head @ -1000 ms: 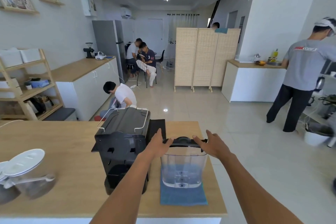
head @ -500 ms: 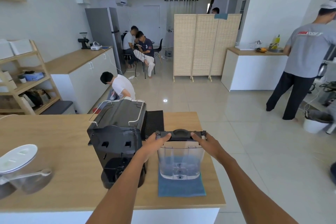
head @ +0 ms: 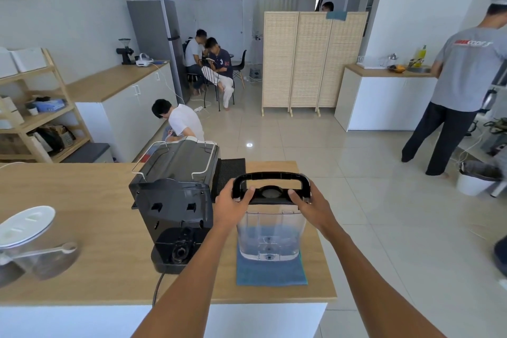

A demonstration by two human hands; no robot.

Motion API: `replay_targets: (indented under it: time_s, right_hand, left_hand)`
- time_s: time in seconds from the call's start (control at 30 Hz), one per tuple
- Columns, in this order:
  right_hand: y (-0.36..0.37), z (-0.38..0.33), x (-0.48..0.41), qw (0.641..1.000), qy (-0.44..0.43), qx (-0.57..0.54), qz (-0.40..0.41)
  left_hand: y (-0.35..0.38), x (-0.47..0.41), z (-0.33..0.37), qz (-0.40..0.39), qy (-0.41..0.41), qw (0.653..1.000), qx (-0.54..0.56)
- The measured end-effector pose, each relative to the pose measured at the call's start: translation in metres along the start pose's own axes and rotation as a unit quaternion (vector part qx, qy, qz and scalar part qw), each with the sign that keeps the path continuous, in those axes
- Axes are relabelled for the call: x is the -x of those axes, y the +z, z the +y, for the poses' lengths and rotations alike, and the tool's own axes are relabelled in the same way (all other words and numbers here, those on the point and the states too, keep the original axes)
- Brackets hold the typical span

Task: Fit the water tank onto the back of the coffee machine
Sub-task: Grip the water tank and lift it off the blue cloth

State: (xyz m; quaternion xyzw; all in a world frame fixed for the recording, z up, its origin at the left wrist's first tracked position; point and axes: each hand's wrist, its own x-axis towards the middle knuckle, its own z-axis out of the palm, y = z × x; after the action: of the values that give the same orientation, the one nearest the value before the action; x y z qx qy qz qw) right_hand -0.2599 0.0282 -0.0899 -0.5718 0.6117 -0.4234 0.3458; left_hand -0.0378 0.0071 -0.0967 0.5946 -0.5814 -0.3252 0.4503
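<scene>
- Water tank (head: 270, 233) sat lower centre of frame, upright, w/ its base on or just over a blue cloth (head: 271, 271) — cannot tell if it had lifted clear. Cloth prob. there to catch drips & keep the tabletop (head: 82, 192) dry.
- Tank was clear plastic w/ black lid & black handle (head: 271, 177) swung up toward the top of frame; no water level could be made out.
- Left hand (head: 231, 204) gripped the lid's left end, thumb on top; right hand (head: 308, 204) gripped the right end the same way. Both grips clenched on the tank. Two-sided hold likely picked to keep it level & steer it squarely, rather than let it swing from the handle.
- Coffee machine (head: 175, 200) stood just left of the tank, centre-left of frame, its back turned toward the camera: slots & a round valve seat low down showed. Prob. turned that way so the mount was reachable from this side.
- Tank & machine were near but apart; tank not yet fitted.
- Judgement: next move needed a lift, a shift left, then lowering so the tank's bottom outlet met the valve seat; misalignment could leave it unseated.
- Power cord (head: 157, 287) ran off the tabletop's near edge, clear of the tank's path.
</scene>
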Motion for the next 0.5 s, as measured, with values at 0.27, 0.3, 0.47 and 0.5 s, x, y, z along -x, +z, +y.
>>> replay_targets:
  time_s: [0.27, 0.3, 0.47, 0.5]
  right_hand:
    - [0.006, -0.005, 0.004, 0.996, 0.022, -0.08, 0.029]
    - [0.008, -0.006, 0.005, 0.995, 0.025, -0.089, 0.035]
    - [0.01, -0.004, 0.006, 0.993, 0.031, -0.107, 0.045]
    - [0.01, -0.003, 0.006, 0.992, 0.032, -0.11, 0.043]
  left_hand:
    - [0.007, 0.013, 0.016, 0.02, -0.043, 0.993, 0.105]
    - [0.008, 0.014, 0.017, 0.022, -0.047, 0.991, 0.123]
    - [0.008, 0.015, 0.017, 0.014, -0.064, 0.986, 0.156]
    - [0.007, 0.015, 0.017, 0.012, -0.065, 0.985, 0.16]
